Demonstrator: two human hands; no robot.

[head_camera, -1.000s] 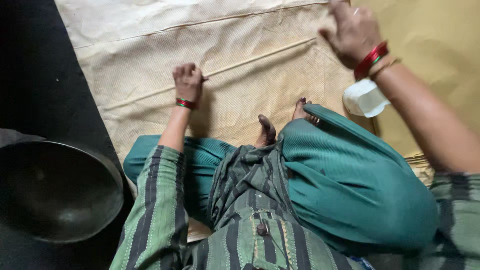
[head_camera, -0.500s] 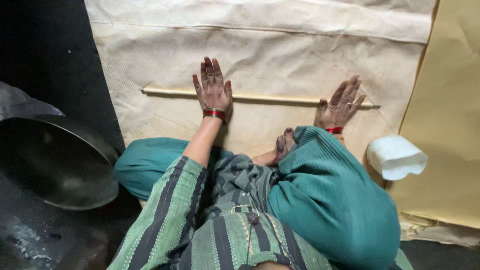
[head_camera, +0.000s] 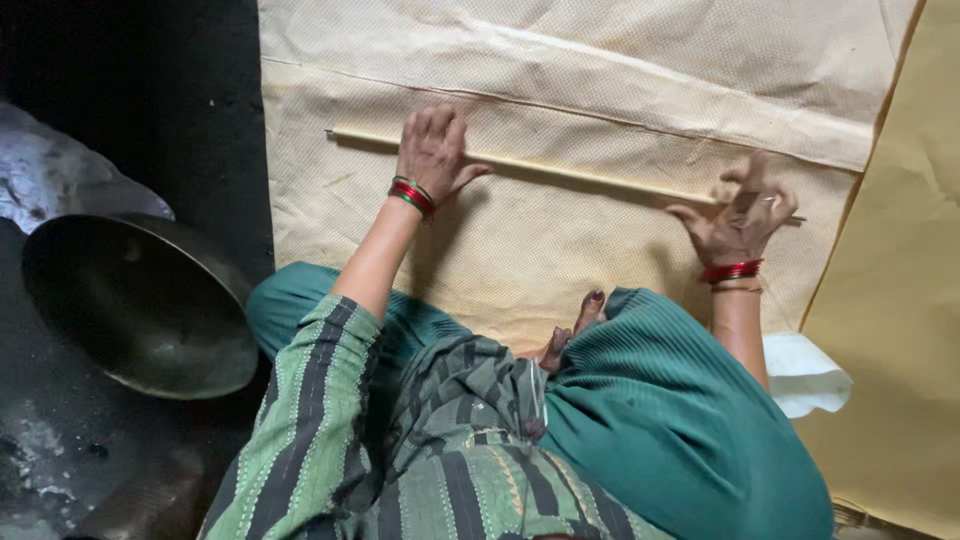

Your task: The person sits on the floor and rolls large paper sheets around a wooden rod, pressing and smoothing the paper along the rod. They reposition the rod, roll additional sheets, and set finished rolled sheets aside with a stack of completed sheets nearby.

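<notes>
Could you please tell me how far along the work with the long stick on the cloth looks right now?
Done: the cream cloth lies spread flat. In hand: the left hand presses the thin stick flat, the right hand touches its far end. Left: unclear; the dark metal bowl sits untouched aside.

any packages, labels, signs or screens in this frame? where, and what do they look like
No labels, signs or screens in view.
White bag or wrapper: on the floor by the person's right knee, crumpled, soft; cannot tell if it is a package.
Nearest the hands: a thin pale stick on a cream sheet, left hand on it, right hand at its end.
</notes>
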